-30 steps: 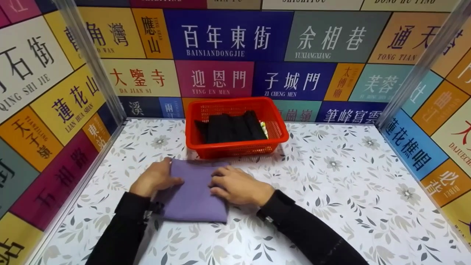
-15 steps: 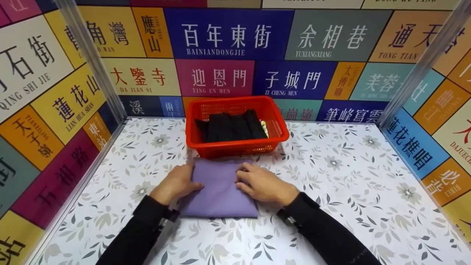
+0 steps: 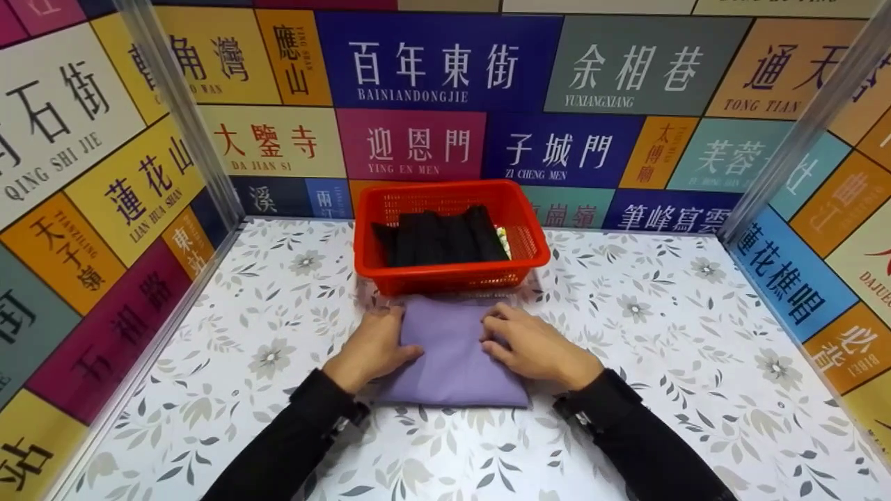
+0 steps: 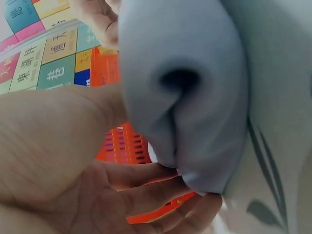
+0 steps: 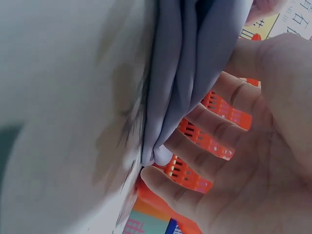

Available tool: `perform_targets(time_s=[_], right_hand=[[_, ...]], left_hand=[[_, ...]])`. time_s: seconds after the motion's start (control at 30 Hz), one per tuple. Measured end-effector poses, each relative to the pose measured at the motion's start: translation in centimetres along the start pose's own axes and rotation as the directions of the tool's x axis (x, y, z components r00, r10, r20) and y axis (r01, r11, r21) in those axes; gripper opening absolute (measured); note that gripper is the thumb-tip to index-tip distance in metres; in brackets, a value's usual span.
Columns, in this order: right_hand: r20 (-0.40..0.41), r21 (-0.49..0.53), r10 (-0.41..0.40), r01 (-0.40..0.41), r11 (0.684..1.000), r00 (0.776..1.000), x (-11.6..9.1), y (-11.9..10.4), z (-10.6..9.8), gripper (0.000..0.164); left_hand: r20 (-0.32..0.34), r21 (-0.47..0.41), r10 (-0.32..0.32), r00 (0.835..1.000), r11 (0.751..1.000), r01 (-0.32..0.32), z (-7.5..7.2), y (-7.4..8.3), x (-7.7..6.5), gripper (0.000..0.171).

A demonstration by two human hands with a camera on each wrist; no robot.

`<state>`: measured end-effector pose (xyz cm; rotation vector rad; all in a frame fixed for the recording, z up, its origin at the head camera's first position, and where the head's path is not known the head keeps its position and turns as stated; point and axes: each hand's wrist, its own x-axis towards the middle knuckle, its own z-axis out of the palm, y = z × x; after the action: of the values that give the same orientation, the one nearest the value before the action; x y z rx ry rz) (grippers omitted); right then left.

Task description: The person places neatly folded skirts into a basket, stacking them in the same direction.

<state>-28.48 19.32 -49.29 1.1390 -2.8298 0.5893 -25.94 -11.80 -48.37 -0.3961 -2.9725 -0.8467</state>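
Observation:
A folded purple cloth (image 3: 456,362) lies on the table right in front of the basket, its near edge toward the camera. My left hand (image 3: 372,348) grips its left side, thumb on top and fingers at the edge. At the opposite side my right hand (image 3: 536,348) grips the cloth with bent fingers. Folded layers of the cloth (image 4: 195,112) bulge around a dark hollow in the left wrist view, with the left fingers (image 4: 146,190) against their edge. Several stacked folds of cloth (image 5: 170,78) show beside the right fingers (image 5: 204,126) in the right wrist view.
Just behind the cloth stands a red plastic basket (image 3: 452,278) with slotted walls. It holds folded black cloths (image 3: 442,240) and a small patterned item. Colourful sign-printed panels (image 3: 445,62) wall in the back and sides of the floral-patterned table (image 3: 661,390).
Both hands have moved to the right, bringing the purple cloth along from the left to in front of the basket. The basket has stayed in place.

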Motion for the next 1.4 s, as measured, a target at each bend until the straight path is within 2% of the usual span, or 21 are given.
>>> perform_targets(time_s=[0.17,0.43,0.6,0.7,1.0,1.1,1.27,1.33,1.4], right_hand=[[-0.011,-0.004,0.014,-0.014,1.000,1.000,-0.7,0.7,-0.4,0.008],[-0.001,0.050,0.047,-0.047,0.998,0.999,-1.8,2.0,-1.2,0.005],[0.033,0.061,0.099,-0.101,0.993,0.995,-2.8,2.5,-1.6,0.010],[0.029,0.071,0.098,-0.100,0.992,0.995,-3.5,2.7,-1.7,0.012],[0.007,0.088,0.092,-0.092,0.992,0.996,-4.0,2.8,-2.1,0.017],[0.008,0.124,0.101,-0.101,0.987,0.995,-4.2,2.6,-2.3,0.021],[0.024,0.217,0.188,-0.189,0.958,0.982,-4.5,2.5,-3.0,0.041],[0.035,0.270,0.254,-0.254,0.929,0.967,-4.6,2.5,-3.3,0.051],[0.060,0.347,0.323,-0.323,0.881,0.945,-4.6,2.5,-3.7,0.061]], left_hand=[[-0.006,0.017,0.003,1.000,1.000,-0.003,0.9,0.8,0.3,0.072],[0.003,0.071,0.027,1.000,0.997,-0.027,2.1,2.3,1.3,0.068],[0.006,0.098,0.033,0.999,0.995,-0.034,3.1,3.4,2.0,0.069],[0.005,0.105,0.036,0.999,0.994,-0.037,3.7,3.9,2.2,0.069],[-0.028,0.060,0.078,0.997,0.995,-0.076,3.5,3.4,2.3,0.066],[-0.023,0.018,0.064,0.998,0.998,-0.064,2.9,3.1,2.0,0.068],[0.009,-0.033,-0.027,1.000,0.999,0.027,1.9,2.8,1.4,0.070],[0.018,-0.044,-0.060,0.998,0.997,0.061,1.6,2.7,1.3,0.071],[0.023,-0.062,-0.082,0.996,0.995,0.084,1.3,2.5,1.2,0.071]])
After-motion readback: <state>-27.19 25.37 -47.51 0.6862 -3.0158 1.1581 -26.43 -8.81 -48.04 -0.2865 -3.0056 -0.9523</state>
